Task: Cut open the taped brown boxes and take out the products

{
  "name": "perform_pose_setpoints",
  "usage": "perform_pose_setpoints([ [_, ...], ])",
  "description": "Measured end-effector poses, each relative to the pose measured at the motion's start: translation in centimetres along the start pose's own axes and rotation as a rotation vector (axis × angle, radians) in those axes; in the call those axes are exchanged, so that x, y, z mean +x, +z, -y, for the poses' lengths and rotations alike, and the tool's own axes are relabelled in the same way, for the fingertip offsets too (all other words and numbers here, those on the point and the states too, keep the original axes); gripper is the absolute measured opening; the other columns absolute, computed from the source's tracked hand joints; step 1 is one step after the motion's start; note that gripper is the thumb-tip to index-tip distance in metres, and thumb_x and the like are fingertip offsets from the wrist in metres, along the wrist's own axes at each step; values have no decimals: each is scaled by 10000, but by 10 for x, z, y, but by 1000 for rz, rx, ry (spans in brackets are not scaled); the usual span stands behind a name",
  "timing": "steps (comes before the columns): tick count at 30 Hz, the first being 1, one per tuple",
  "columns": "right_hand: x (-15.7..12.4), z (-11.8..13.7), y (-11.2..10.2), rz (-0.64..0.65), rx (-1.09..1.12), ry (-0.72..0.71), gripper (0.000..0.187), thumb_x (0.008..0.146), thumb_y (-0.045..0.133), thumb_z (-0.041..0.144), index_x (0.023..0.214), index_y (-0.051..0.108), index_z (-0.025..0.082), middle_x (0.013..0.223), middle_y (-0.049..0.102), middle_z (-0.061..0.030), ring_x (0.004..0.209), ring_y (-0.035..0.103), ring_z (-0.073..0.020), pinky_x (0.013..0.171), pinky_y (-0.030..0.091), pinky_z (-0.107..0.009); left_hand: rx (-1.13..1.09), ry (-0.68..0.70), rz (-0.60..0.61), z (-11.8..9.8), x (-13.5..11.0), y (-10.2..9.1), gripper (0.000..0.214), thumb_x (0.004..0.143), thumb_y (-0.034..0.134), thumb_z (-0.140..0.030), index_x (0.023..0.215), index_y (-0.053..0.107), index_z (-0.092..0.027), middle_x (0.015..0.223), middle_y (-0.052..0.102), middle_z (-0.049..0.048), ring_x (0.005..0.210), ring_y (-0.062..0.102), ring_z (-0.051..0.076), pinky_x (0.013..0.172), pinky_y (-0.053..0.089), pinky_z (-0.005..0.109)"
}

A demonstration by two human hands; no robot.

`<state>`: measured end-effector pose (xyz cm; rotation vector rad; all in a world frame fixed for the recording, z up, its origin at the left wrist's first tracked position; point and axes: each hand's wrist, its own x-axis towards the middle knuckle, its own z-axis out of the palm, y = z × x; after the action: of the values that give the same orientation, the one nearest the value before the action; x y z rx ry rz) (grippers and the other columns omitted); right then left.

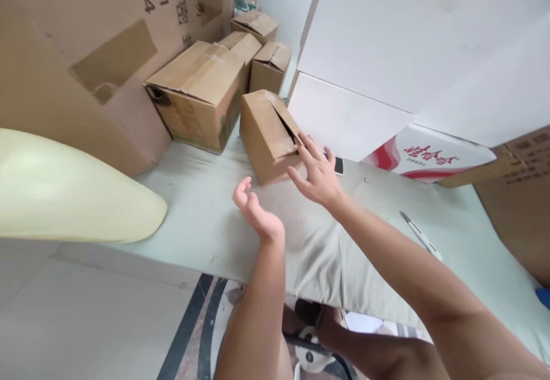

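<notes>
A small brown cardboard box (263, 133) stands on the cloth-covered surface, with a gap along its top flaps. My right hand (317, 175) is at its right near corner, fingers spread, the fingertips at the edge of the flap. My left hand (259, 214) hovers just in front of the box, its fingers loosely curved and nothing in them. Partly hidden behind my right hand lies a flat dark thing with a pale edge (339, 166). Further right lies a slim white utility knife (421, 235).
Several brown boxes, among them a longer taped box (197, 82), stand at the back left. Beside them rises a large printed carton (86, 53). White cartons (352, 116) wall the right side. A pale yellow rounded object (77, 191) juts in from the left.
</notes>
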<state>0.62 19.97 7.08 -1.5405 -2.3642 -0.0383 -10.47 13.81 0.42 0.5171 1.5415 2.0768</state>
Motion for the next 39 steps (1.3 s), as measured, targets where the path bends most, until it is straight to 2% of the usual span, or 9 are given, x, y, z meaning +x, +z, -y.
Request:
perform_pose_setpoints([
  [6,-172,-54,-14,-306,109,42,483,995,439,411,1442,541,259,1546,531,-145,1532,372,-327,1232,195,-603,48,-124,69,-8,-6,2,425,932,383,-330,1324,492,-208,1422,515,131,1415,452,261,1200,341,435],
  [10,-283,-107,-26,-312,124,558,510,975,426,452,1398,590,217,1495,559,-168,1441,486,-339,1161,379,-572,1,-272,601,-8,-23,9,433,936,437,-460,1280,588,-245,1385,622,107,1393,519,279,1192,378,434],
  [13,-323,-151,-39,-267,-37,910,612,875,505,504,1367,611,156,1503,516,-218,1412,489,-384,1150,395,-580,14,-314,1048,-10,-37,16,491,920,531,-513,1347,607,-283,1501,578,75,1445,477,296,1211,358,430],
  [18,-309,-211,-56,-8,-130,1076,751,903,442,481,1519,458,51,1549,459,-264,1459,429,-377,1189,353,-511,18,-376,1367,-6,-53,31,624,905,594,-547,1491,513,-351,1621,467,35,1515,382,315,1244,308,457],
  [26,-275,-240,-67,282,-161,1159,385,917,451,385,1145,639,139,1075,703,-225,982,657,-341,778,480,-427,-31,-477,1459,-6,-55,45,723,819,665,-585,1482,529,-331,1647,434,41,1539,361,333,1216,374,440],
  [29,-279,-224,-84,102,-18,1128,310,871,520,397,1091,599,194,859,701,-120,751,640,-264,689,466,-381,-54,-472,1484,-5,-53,51,735,794,701,-570,1470,530,-336,1661,412,38,1553,336,326,1219,374,435],
  [34,-273,-152,-122,-346,234,795,229,863,648,413,1051,659,283,711,676,-18,580,617,-201,545,481,-327,-143,-446,1462,-4,-56,58,697,781,746,-532,1417,553,-320,1625,459,61,1523,378,330,1216,375,458],
  [36,-260,-121,-135,-363,191,598,162,880,679,325,1041,698,322,703,684,-3,486,558,-156,473,452,-298,-142,-465,1460,-4,-58,58,679,767,763,-522,1385,569,-318,1583,504,64,1493,422,331,1201,396,455],
  [39,-238,-90,-147,-268,150,249,300,914,651,173,1147,698,356,647,620,45,386,418,-90,385,365,-244,-134,-492,1455,-6,-59,56,681,745,779,-504,1368,575,-318,1541,536,61,1462,457,335,1189,410,456],
])
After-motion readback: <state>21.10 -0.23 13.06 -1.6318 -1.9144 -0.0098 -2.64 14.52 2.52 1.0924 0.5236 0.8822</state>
